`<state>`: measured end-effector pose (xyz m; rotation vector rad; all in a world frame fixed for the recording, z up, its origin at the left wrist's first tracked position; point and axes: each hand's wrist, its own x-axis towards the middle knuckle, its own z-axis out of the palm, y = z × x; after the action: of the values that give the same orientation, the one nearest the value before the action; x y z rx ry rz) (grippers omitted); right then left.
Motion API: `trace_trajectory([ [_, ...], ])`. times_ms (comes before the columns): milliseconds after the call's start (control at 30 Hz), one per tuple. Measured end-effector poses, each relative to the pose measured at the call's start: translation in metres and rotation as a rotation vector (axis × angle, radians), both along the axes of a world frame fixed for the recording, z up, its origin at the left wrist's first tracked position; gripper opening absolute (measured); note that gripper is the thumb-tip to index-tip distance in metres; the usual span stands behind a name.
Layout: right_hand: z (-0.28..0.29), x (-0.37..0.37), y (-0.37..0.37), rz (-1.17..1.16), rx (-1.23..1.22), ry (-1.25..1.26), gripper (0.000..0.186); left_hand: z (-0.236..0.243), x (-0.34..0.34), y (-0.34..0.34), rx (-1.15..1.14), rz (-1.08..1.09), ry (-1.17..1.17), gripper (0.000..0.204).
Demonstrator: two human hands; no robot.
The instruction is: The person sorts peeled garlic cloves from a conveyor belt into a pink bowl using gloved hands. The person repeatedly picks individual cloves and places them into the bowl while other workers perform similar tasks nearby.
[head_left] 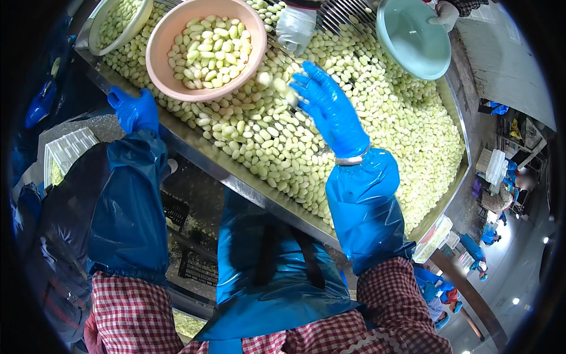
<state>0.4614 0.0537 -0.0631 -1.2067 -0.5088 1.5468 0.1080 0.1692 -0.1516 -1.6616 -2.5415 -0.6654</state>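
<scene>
Pale green oval grapes (pixel 407 153) cover a large metal sorting tray (pixel 221 169) in front of me. Over them my right hand (pixel 330 109), in a blue glove, is raised with its fingers stretched out. A few motion-blurred grapes (pixel 279 84) show just left of its fingertips, seemingly in the air. At the tray's near left rim is my left hand (pixel 134 111), also blue-gloved, with thumb and forefinger apart and no grape visible in it. Between and beyond my hands stands a pink basin (pixel 161 52), partly filled with grapes.
At the far left of the tray sits a pale bowl (pixel 140 26) of grapes. Another person's gloved hand (pixel 444 15) holds a light teal basin (pixel 413 38). A plastic-covered sleeve or glove (pixel 295 28) reaches in at the top. Black crates (pixel 197 268) lie below the tray.
</scene>
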Motion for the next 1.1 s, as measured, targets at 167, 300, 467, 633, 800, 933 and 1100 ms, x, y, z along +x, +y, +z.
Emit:
trace_trajectory([
  [167,-0.054,0.045,-0.032,0.275,-0.048,-0.993,0.025,-0.010,-0.002,0.003,0.044,-0.024,0.038,0.072],
  [300,-0.105,0.034,-0.055,0.462,0.043,-1.443,0.027,-0.002,-0.002,0.002,0.023,-0.018,0.010,0.073],
  [467,-0.114,0.039,-0.050,0.574,0.060,-1.498,0.027,0.001,0.000,0.000,0.013,-0.028,-0.040,0.073],
  [633,-0.105,0.056,-0.038,0.657,-0.004,-1.450,0.017,0.002,0.000,0.001,0.000,-0.021,-0.049,0.073],
  [800,-0.106,0.050,-0.040,0.623,-0.011,-1.538,0.013,0.005,0.003,0.001,-0.019,-0.023,-0.057,0.074],
  [933,-0.103,0.072,-0.038,0.438,-0.143,-1.040,0.014,-0.002,-0.005,0.001,0.020,-0.023,-0.010,0.073],
  [1100,-0.090,0.099,-0.061,0.102,-0.210,-0.162,0.026,0.011,0.005,0.000,-0.034,-0.010,-0.071,0.070],
])
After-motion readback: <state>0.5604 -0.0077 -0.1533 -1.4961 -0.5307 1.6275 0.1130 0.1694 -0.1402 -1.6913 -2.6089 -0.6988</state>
